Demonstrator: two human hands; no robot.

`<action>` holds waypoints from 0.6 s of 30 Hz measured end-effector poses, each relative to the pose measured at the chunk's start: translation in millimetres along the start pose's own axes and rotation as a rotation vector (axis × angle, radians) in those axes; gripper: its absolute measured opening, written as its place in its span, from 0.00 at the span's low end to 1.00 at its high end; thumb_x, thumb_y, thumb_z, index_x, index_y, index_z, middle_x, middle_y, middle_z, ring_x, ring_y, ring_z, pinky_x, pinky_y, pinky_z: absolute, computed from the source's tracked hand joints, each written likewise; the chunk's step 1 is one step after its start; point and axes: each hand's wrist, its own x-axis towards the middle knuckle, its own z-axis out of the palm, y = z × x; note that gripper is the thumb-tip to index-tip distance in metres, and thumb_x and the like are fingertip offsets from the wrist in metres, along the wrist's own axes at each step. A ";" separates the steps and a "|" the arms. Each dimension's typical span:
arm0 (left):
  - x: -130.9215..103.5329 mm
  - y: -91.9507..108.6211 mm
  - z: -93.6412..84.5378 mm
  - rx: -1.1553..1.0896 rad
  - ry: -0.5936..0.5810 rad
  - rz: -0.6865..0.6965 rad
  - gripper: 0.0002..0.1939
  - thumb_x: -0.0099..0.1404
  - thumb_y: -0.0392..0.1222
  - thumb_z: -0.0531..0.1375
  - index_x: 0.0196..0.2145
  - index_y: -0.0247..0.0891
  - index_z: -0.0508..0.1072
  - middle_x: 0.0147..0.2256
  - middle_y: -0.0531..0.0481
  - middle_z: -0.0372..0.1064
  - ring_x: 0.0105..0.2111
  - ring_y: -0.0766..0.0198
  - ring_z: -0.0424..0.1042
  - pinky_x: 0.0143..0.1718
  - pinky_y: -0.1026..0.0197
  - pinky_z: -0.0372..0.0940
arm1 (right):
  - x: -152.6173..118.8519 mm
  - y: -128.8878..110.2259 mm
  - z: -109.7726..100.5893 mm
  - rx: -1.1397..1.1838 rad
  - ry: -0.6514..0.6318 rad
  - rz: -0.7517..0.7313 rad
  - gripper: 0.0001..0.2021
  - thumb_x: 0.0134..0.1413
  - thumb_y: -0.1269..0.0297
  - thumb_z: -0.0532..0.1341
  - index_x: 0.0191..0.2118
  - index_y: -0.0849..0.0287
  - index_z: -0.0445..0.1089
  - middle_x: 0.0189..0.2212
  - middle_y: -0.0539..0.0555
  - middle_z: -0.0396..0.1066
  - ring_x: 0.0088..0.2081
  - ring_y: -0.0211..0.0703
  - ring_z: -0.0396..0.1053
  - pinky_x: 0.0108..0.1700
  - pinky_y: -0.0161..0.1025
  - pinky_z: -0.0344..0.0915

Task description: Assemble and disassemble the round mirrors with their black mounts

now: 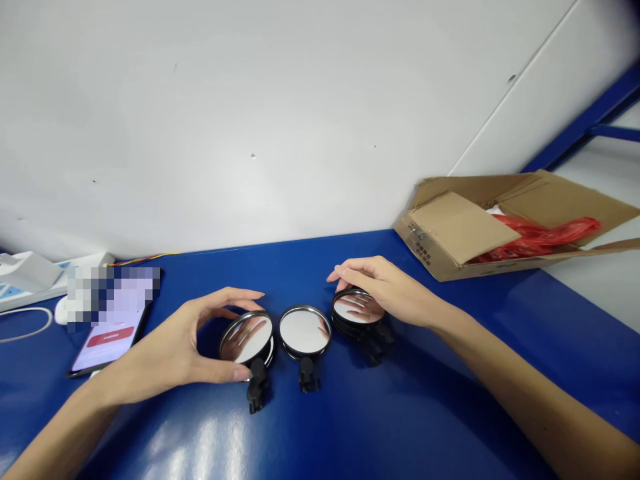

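Three groups of round black-rimmed mirrors with black clamp mounts lie on the blue table (300,433). My left hand (200,340) curves round the left mirror stack (249,339), thumb at its near edge and fingers spread beyond its far side. The middle mirror (305,330) lies face up, untouched. At the right mirror stack (357,308), my right hand (383,283) rests over the far right edge, fingers bent and partly hidden behind it; the hand is reflected in the glass. The mounts point toward the near side.
An open cardboard box (435,257) with a red plastic bag (545,237) stands at the back right. On the left lie a lit phone (113,327), a white power strip (50,287) and a white cable (35,310). A white wall (300,120) rises behind the table.
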 end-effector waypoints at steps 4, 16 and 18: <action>2.0 5.7 5.3 -0.117 0.185 0.036 0.40 0.60 0.52 0.82 0.68 0.62 0.77 0.66 0.48 0.76 0.67 0.40 0.73 0.75 0.31 0.61 | -0.2 -2.1 -1.7 0.003 0.097 -0.052 0.31 0.80 0.35 0.55 0.49 0.55 0.88 0.46 0.57 0.88 0.51 0.55 0.82 0.62 0.52 0.69; -1.7 33.3 57.3 -0.312 0.621 0.155 0.37 0.65 0.52 0.80 0.68 0.50 0.77 0.58 0.44 0.79 0.56 0.44 0.81 0.61 0.43 0.78 | -35.3 -81.0 42.4 -0.725 0.421 -0.997 0.15 0.81 0.58 0.59 0.53 0.54 0.85 0.48 0.57 0.85 0.44 0.51 0.76 0.49 0.53 0.59; -2.9 28.8 55.1 -0.315 0.609 0.146 0.36 0.66 0.50 0.79 0.68 0.51 0.75 0.57 0.44 0.80 0.55 0.45 0.82 0.55 0.47 0.81 | -30.1 -95.5 58.0 -0.875 0.378 -1.009 0.24 0.83 0.50 0.55 0.41 0.59 0.82 0.36 0.58 0.81 0.41 0.54 0.72 0.44 0.52 0.58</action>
